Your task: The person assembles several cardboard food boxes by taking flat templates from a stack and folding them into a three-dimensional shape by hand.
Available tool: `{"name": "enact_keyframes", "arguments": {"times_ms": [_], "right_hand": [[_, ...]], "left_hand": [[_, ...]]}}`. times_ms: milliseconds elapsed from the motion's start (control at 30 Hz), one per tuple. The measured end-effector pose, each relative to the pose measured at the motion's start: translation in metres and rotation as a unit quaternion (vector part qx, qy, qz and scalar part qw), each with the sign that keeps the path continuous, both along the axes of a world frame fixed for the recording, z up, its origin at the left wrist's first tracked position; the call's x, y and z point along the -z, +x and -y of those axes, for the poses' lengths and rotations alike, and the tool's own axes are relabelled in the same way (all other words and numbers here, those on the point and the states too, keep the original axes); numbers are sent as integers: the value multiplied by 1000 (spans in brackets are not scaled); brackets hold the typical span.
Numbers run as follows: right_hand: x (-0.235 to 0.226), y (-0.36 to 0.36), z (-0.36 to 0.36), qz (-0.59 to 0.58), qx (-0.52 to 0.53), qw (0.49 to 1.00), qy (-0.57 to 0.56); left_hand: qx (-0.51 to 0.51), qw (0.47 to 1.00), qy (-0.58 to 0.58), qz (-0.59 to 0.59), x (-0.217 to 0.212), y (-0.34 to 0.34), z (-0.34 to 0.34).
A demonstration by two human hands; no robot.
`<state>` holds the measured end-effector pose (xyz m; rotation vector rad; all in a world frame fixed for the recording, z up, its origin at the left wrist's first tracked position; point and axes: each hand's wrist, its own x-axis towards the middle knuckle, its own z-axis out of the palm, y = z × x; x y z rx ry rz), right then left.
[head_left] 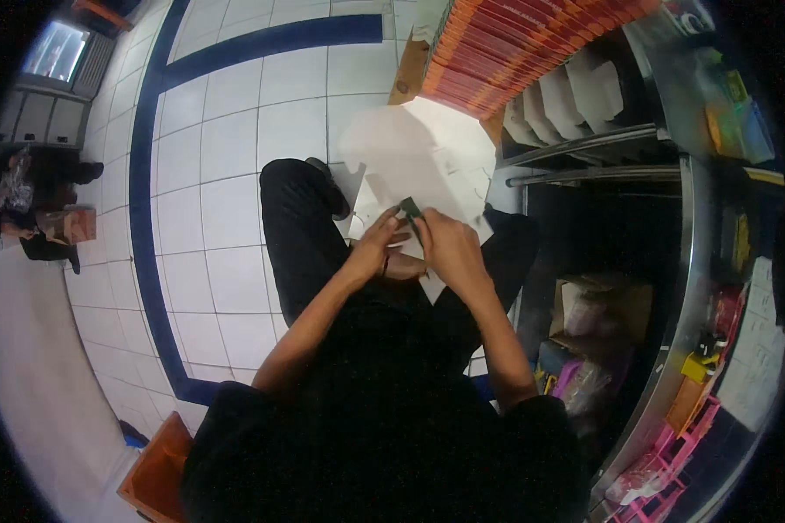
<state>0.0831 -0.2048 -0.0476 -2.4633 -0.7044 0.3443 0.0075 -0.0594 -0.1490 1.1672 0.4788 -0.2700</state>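
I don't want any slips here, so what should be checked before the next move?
1. Dark green object gripped: ok, the right hand is closed around it.
2. Left hand clear of that object: not ok, its fingertips are right beside it; whether they touch, I cannot tell.
3. White card sheet within reach: ok, both hands are at its near part.
4. Sheet firmly supported: cannot tell, its underside is hidden.
5. Sheet clear of the red-orange stack: cannot tell, its far end meets the stack in this view.
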Motion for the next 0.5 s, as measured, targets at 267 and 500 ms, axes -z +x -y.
{"name": "enact_keyframes", "arguments": {"times_ms": [267,500], "right_hand": [[-94,-46,52,-205,157,948,186],[-1,-53,118,-268,432,782,361]], "left_hand": [[182,945,-269,38,-86,-37,19],[302,935,27,182,-95,-54,28]]}}
